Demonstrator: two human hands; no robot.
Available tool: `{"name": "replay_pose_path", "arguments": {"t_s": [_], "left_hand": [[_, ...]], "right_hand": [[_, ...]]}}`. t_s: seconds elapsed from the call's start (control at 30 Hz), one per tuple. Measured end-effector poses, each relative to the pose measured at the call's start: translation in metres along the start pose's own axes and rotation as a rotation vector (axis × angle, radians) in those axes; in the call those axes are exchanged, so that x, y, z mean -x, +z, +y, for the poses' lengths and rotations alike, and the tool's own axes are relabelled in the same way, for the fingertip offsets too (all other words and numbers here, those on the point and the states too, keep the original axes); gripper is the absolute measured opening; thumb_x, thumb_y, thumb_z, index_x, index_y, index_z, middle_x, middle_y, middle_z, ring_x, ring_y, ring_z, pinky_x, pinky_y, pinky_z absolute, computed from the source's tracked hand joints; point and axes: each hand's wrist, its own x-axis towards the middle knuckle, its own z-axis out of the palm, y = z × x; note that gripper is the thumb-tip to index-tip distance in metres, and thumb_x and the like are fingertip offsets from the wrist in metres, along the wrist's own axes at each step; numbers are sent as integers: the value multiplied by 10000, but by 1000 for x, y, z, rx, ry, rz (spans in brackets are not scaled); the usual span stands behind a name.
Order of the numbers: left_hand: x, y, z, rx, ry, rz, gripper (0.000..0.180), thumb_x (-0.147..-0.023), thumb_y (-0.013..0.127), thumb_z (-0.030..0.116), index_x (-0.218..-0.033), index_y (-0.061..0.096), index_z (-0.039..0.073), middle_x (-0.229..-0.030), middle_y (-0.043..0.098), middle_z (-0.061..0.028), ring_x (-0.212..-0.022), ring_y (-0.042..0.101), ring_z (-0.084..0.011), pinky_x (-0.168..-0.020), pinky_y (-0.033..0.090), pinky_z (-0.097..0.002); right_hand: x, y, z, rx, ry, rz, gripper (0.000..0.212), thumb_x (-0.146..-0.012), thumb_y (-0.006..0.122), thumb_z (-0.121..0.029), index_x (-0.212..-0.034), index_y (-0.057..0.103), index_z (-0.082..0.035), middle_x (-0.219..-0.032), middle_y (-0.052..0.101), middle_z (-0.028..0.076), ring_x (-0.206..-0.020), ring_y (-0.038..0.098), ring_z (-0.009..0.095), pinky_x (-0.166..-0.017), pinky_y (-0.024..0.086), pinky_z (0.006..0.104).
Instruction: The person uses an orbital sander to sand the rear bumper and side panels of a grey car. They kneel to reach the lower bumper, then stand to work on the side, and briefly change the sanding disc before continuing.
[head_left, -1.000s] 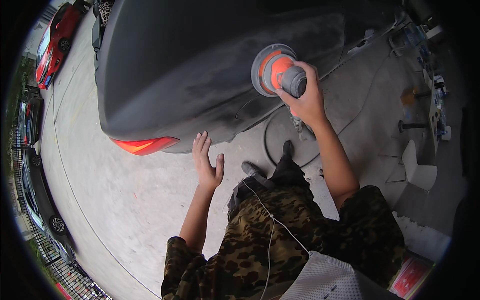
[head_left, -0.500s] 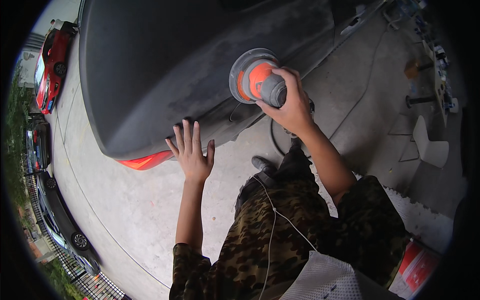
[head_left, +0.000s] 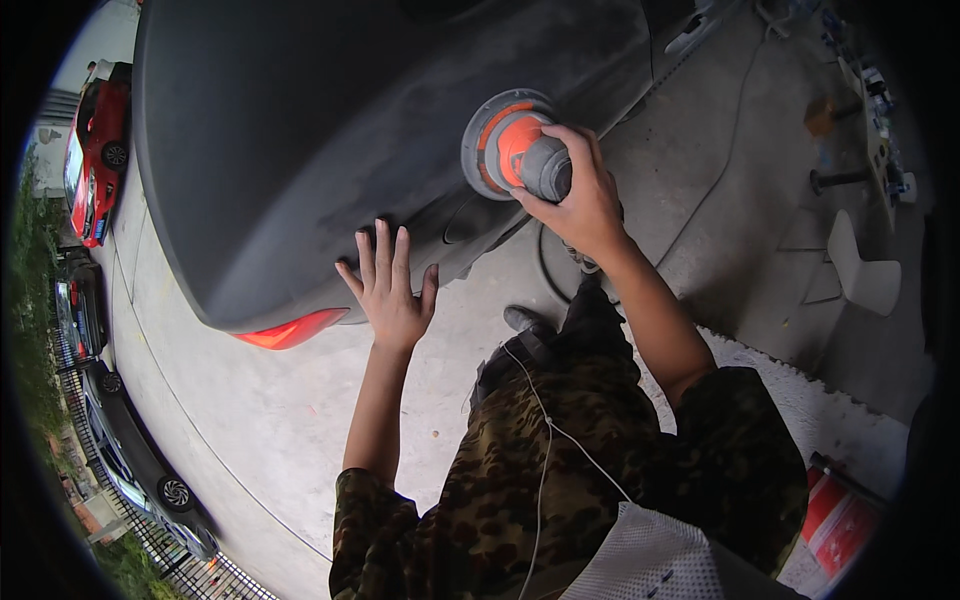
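A dull dark-grey car body point(head_left: 290, 150) fills the upper middle, with a hazy, lighter band across it. My right hand point(head_left: 590, 200) is wrapped round the grey and orange body of an orbital sander point(head_left: 520, 140). The sander's round pad rests against the car panel near its right side. Fingers spread, my left hand point(head_left: 395, 295) has its fingertips at the panel's lower edge and holds nothing. Just left of it sits a red tail light point(head_left: 290, 328). A dark hose hangs below my right hand, and its join to the sander is hidden.
A red car point(head_left: 98, 150) and dark cars, one a grey car point(head_left: 135, 450), stand along the left by a fence. At right are a white chair point(head_left: 862, 265) and a cluttered bench point(head_left: 880, 150). A cable point(head_left: 722, 185) runs over the concrete floor.
The sander has tilted slightly in my right hand and moved a little up the view. My left hand has shifted slightly up and right. The whole view has also shifted a little.
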Motion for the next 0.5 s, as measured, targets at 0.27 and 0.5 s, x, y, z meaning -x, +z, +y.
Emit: {"name": "replay_pose_path", "arguments": {"t_s": [0.27, 0.5], "left_hand": [[-18, -1, 4, -81, 8, -83, 696, -975, 684, 416, -1605, 482, 200, -1705, 391, -66, -1603, 260, -377, -1240, -42, -681], [-17, 6, 0, 56, -6, -11, 676, -993, 647, 446, -1589, 497, 164, -1693, 410, -82, -1607, 246, -383, -1240, -91, -664]], "right_hand": [[-44, -39, 36, -57, 209, 189, 737, -802, 877, -108, -1435, 505, -48, -1325, 589, 153, -1200, 617, 270, -1041, 511, 402], [-11, 3, -9, 26, -55, 28, 774, -725, 927, -171, -1395, 543, -113, -1360, 576, 169, -1175, 662, 395, -965, 572, 470]]}}
